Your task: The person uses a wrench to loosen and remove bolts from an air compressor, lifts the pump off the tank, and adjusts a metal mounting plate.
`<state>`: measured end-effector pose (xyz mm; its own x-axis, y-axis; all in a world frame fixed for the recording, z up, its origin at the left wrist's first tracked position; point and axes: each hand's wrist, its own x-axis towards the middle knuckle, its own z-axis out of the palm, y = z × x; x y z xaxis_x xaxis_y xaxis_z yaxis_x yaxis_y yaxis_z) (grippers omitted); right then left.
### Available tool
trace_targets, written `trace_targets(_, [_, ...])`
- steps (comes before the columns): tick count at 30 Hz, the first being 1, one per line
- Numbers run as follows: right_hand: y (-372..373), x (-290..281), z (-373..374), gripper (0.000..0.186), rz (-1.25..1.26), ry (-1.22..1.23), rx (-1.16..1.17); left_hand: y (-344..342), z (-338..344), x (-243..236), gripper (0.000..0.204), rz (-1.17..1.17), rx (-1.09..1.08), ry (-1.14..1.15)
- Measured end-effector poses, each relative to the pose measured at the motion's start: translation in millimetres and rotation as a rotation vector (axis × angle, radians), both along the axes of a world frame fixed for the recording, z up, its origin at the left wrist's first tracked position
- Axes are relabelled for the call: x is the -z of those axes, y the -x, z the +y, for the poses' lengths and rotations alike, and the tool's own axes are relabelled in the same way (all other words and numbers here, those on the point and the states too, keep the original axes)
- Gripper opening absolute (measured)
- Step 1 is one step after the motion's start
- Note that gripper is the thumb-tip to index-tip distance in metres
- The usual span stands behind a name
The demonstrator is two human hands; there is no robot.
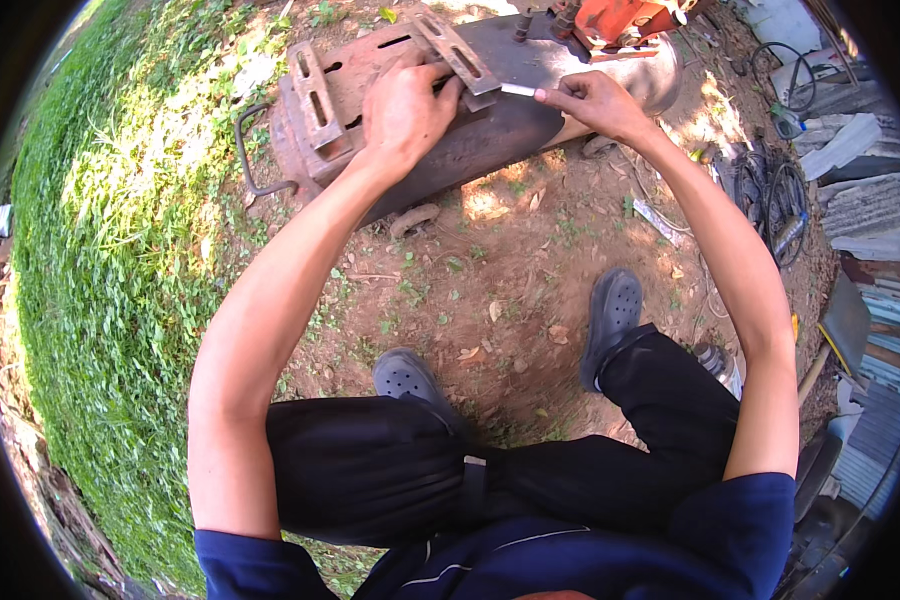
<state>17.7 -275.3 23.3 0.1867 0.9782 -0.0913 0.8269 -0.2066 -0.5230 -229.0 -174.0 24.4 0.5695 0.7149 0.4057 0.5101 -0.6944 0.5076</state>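
A rusty cylindrical tank (440, 165) lies on its side in front of me, with a flat metal plate (365, 65) on its top. Two slotted metal bars sit over that plate: a left bar (317, 100) and a right bar (457, 52). My left hand (408, 112) rests between them, its fingers curled against the right bar, partly hidden. On the other side, my right hand (600, 105) pinches a slim white stick (518, 90). The stick's far tip is at the near end of the right bar; whether it touches, I cannot tell.
A bent metal handle (255, 150) sticks out from the tank's left end. Orange machinery (620, 25) stands on its right part. Grass (120, 300) covers the left side. Black hoses (785, 210) and corrugated sheets (875, 205) lie on the right. My grey clogs (615, 310) stand on dirt.
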Motion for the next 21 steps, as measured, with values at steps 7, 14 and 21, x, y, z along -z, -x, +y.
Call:
trace_targets(7, [-9.5, 2.9, 18.3, 0.061, 0.088, -0.026, -0.178, -2.8, -0.9, 9.5, 0.02, 0.003, -0.06, -0.112])
trace_targets(14, [-24.1, 8.6, 35.4, 0.06, 0.11, -0.183, -0.256, -13.6, -15.7, -0.4, 0.018, 0.063, -0.114, -0.088])
trace_targets(21, [-16.6, 23.2, 49.2, 0.053, 0.282, -0.093, -0.268, -21.0, -27.1, -3.2, 0.028, 0.124, -0.194, 0.048])
